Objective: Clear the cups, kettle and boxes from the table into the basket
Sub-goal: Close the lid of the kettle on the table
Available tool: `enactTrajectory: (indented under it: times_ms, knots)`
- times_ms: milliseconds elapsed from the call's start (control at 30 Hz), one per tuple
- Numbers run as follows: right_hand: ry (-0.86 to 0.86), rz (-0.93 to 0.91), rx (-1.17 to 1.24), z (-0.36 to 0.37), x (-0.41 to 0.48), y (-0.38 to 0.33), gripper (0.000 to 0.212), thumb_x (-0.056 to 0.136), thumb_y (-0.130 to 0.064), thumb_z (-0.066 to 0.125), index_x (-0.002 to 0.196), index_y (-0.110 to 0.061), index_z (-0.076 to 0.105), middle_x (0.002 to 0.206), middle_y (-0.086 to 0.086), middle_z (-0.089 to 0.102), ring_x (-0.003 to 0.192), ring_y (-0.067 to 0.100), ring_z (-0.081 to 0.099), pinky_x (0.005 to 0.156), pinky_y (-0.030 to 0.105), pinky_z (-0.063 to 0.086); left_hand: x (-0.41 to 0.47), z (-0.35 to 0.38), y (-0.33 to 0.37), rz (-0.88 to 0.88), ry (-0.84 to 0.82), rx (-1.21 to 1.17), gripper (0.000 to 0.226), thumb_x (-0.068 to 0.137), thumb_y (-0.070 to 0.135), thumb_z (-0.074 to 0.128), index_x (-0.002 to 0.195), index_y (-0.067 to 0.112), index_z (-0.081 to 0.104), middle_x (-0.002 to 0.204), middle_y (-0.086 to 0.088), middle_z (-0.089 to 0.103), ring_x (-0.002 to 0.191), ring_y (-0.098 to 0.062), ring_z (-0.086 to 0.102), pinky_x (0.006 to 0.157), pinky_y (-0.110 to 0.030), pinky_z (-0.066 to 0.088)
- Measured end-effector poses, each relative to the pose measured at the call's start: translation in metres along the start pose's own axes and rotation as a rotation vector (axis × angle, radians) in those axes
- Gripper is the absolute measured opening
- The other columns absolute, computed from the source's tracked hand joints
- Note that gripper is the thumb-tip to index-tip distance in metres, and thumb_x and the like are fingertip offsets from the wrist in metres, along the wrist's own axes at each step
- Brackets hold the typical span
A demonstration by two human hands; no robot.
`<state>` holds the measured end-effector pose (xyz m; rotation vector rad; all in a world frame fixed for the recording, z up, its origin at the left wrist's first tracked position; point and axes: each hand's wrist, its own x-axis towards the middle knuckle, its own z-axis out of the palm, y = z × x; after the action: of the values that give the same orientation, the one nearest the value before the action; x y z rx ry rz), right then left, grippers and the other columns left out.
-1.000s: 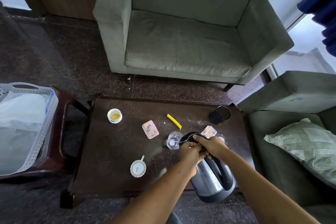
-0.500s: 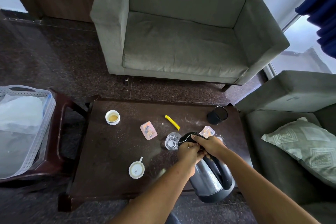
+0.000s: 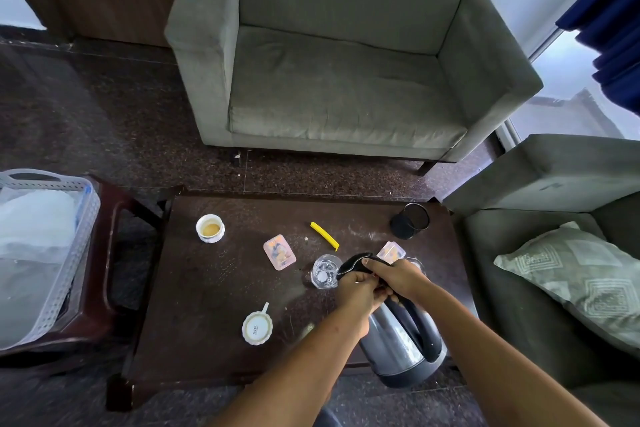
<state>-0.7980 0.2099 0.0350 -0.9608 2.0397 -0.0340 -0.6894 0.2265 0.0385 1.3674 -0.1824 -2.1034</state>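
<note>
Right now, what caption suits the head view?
Left hand and right hand grip the electric kettle at the coffee table.

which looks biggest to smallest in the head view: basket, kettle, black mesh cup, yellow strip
1. basket, though cut off at the frame edge
2. kettle, enlarged by nearness to the camera
3. black mesh cup
4. yellow strip

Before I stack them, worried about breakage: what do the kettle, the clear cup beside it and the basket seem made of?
Kettle: brushed steel body with reflections, black plastic-looking handle. Clear cup: see-through, probably glass, possibly plastic. Basket: pale perforated plastic, slightly translucent.
</note>
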Motion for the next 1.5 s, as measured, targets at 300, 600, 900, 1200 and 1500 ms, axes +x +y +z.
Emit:
enactTrajectory:
  times_ms: [300,600,900,1200,1500]
  knots:
    - [-0.008,0.002,-0.056,-0.002,-0.002,-0.004,0.066,0.077,-0.066,0.055,0.036,-0.015,0.049,0.032,-0.001,0.048,0.028,0.01,0.044,0.048,0.022,0.042,-0.003,0.0,0.004,0.001,-0.001,0.0,0.027,0.094,-0.007,0.042,0.07,-0.002,0.056,0.069,-0.017,0.06,0.061,-0.024,0.06,0.054,-0.022,0.058]
    - [-0.001,0.006,-0.068,-0.001,-0.003,-0.008,0.064,0.078,-0.065,0.056,0.04,-0.014,0.051,0.032,-0.002,0.049,0.027,0.009,0.044,0.047,0.021,0.042,-0.008,0.001,0.009,0.007,-0.013,-0.015,0.026,0.095,-0.007,0.041,0.074,-0.001,0.055,0.073,-0.017,0.059,0.064,-0.024,0.058,0.051,-0.02,0.057]
    - [-0.021,-0.006,-0.038,-0.005,-0.008,-0.011,0.06,0.081,-0.061,0.057,0.046,-0.012,0.052,0.035,0.0,0.049,0.028,0.011,0.043,0.045,0.021,0.04,-0.013,0.001,0.011,0.014,-0.024,0.019,0.029,0.094,-0.007,0.041,0.069,0.0,0.055,0.067,-0.017,0.058,0.046,-0.017,0.06,0.047,-0.019,0.054]
    - [-0.009,-0.008,-0.09,-0.007,-0.01,-0.016,0.063,0.081,-0.063,0.054,0.041,-0.014,0.05,0.033,-0.002,0.049,0.029,0.01,0.045,0.047,0.02,0.042,-0.01,0.0,0.013,0.01,-0.005,0.004,0.031,0.094,-0.007,0.042,0.067,0.0,0.055,0.067,-0.016,0.058,0.057,-0.023,0.058,0.046,-0.019,0.053]
    - [-0.039,-0.004,-0.038,-0.007,-0.009,-0.014,0.059,0.08,-0.061,0.057,0.051,-0.01,0.053,0.046,0.006,0.052,0.037,0.015,0.045,0.05,0.024,0.04,-0.007,0.001,0.01,-0.006,-0.011,0.023,0.024,0.094,-0.006,0.039,0.076,-0.002,0.055,0.065,-0.017,0.057,0.054,-0.023,0.058,0.048,-0.02,0.054]
